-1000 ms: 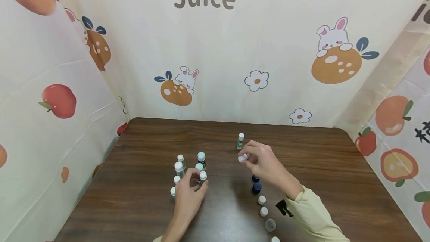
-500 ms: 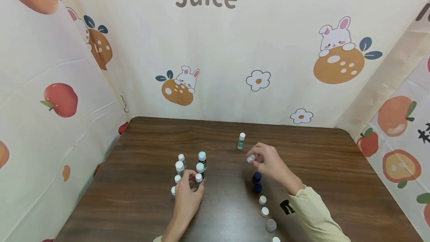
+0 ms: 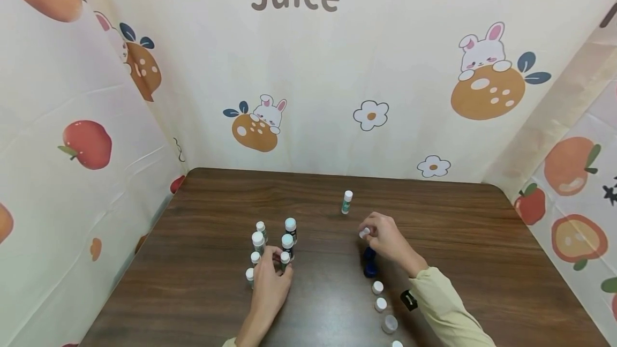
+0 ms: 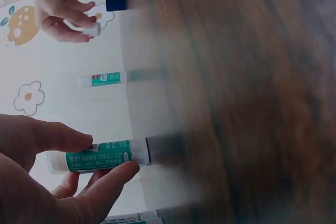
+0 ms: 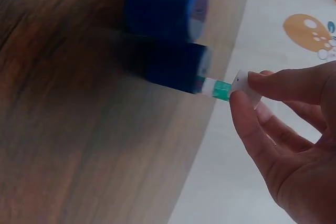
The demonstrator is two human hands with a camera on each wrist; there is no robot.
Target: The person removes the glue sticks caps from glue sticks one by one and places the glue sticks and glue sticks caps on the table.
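Note:
In the head view my left hand (image 3: 272, 281) is at the near end of a cluster of upright glue sticks. Its thumb and fingers grip a green-labelled glue stick (image 4: 98, 156) with a white cap, which stands on the table in the left wrist view. My right hand (image 3: 387, 236) pinches a small white cap (image 5: 245, 88) between thumb and fingertips, above the table. Close below that hand are two dark blue cylinders (image 5: 163, 9), side by side. A single glue stick (image 3: 346, 203) stands upright farther back, between the hands.
Toward the near edge of the brown table (image 3: 217, 197) runs a line of small white caps (image 3: 380, 304) and a translucent round piece (image 3: 389, 324). A small black object (image 3: 408, 300) lies by my right sleeve. Printed curtain (image 3: 313, 68) encloses the back and sides.
My left hand has shifted the glue stick slightly left and nearer, into line with the ones behind it. My right hand has carried the white cap right and a little nearer, toward the blue cylinders.

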